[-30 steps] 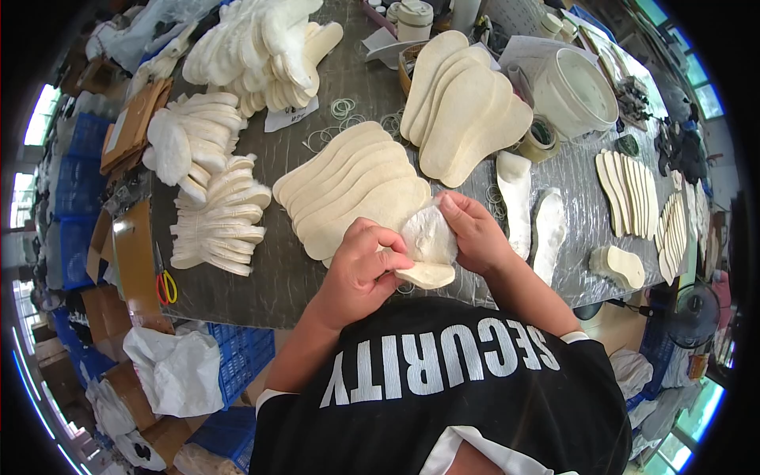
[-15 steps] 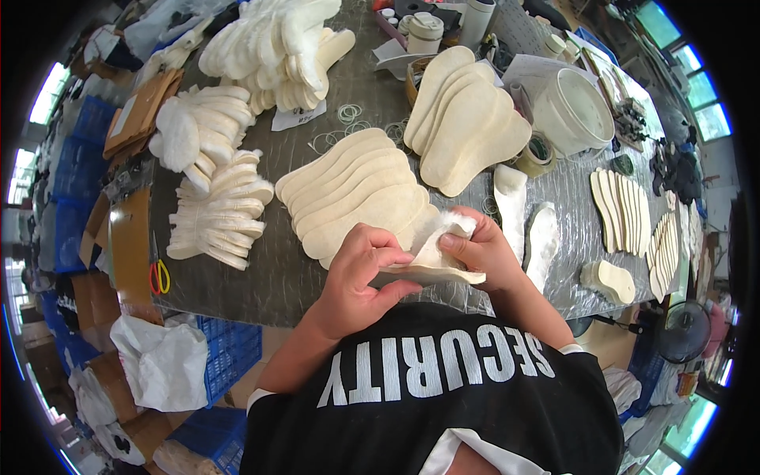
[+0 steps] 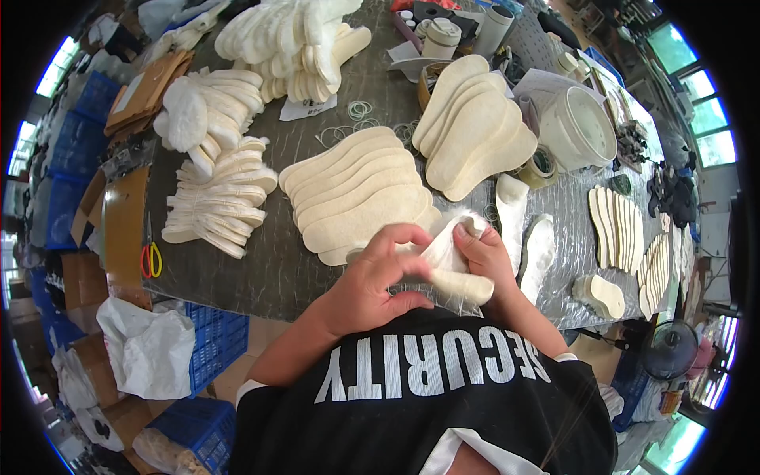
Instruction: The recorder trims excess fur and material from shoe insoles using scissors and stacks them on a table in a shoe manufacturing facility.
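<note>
In front of my chest, my right hand (image 3: pixel 489 260) pinches a cream fleece insole (image 3: pixel 461 286). The insole is folded over, with its fluffy white side showing near my thumb and its smooth cream end sticking out toward me. My left hand (image 3: pixel 366 286) is beside it, thumb and fingers spread apart, fingertips close to the insole's left side; I cannot tell whether they touch it. Just beyond my hands lies a fanned stack of cream insoles (image 3: pixel 360 186). Two white fleecy insoles (image 3: pixel 511 207) rest on the table to the right of my right hand.
Another insole stack (image 3: pixel 475 134) lies farther back, near a white bucket (image 3: pixel 582 131) and tape roll (image 3: pixel 541 166). Fluffy insole bundles (image 3: pixel 215 198) stand at left by scissors (image 3: pixel 150 260). More insole rows (image 3: pixel 613 228) and a small bundle (image 3: pixel 599 296) sit at right.
My left fingers have spread away from the insole they were touching. The insole's smooth end has swung toward me and tilted, still in my right hand. The view has shifted slightly.
</note>
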A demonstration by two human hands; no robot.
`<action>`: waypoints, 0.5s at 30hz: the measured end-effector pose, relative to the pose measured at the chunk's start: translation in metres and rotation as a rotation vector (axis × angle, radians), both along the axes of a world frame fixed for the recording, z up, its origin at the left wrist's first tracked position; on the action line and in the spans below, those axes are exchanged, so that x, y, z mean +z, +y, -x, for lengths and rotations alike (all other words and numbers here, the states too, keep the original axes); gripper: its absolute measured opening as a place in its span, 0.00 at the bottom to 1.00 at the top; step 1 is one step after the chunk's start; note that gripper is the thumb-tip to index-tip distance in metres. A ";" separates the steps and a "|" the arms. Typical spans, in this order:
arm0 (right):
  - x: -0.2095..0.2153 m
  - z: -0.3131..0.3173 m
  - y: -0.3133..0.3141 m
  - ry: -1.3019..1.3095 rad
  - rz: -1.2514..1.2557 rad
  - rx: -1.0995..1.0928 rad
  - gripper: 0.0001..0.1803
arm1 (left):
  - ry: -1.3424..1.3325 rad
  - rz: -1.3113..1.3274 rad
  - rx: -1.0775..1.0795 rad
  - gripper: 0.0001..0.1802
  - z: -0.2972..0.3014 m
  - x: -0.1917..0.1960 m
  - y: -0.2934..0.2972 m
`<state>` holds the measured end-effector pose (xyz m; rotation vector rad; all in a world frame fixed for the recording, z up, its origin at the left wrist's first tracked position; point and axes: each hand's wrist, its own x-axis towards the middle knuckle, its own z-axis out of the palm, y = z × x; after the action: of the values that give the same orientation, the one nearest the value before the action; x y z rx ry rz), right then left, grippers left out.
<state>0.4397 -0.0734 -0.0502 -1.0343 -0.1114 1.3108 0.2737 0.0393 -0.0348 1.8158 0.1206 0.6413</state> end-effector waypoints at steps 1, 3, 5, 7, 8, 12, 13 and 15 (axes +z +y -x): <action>-0.002 0.001 -0.001 0.031 -0.104 -0.048 0.11 | -0.002 0.001 -0.001 0.21 0.000 -0.002 0.001; 0.006 0.002 -0.002 0.022 -0.129 -0.037 0.11 | -0.025 -0.057 0.128 0.23 0.000 -0.008 0.002; 0.003 0.001 -0.006 0.031 -0.181 -0.007 0.11 | -0.023 -0.034 0.113 0.23 0.002 -0.013 -0.001; 0.007 0.002 -0.008 0.010 -0.165 -0.022 0.11 | -0.020 -0.009 0.099 0.23 0.003 -0.013 -0.003; 0.008 0.003 -0.009 -0.011 -0.152 -0.038 0.11 | -0.002 -0.004 0.090 0.22 0.003 -0.012 -0.003; 0.003 0.003 -0.014 0.016 -0.216 -0.103 0.08 | 0.062 0.034 0.125 0.21 0.005 -0.015 -0.009; -0.003 0.000 -0.018 0.039 -0.224 -0.092 0.11 | 0.063 0.038 0.125 0.21 0.005 -0.015 -0.009; -0.007 -0.002 -0.025 0.062 -0.229 -0.082 0.14 | 0.041 0.004 0.132 0.20 0.005 -0.015 -0.010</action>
<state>0.4418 -0.0984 -0.0571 -0.7953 -0.1669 1.2232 0.2685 0.0293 -0.0493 1.8288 0.2712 0.6961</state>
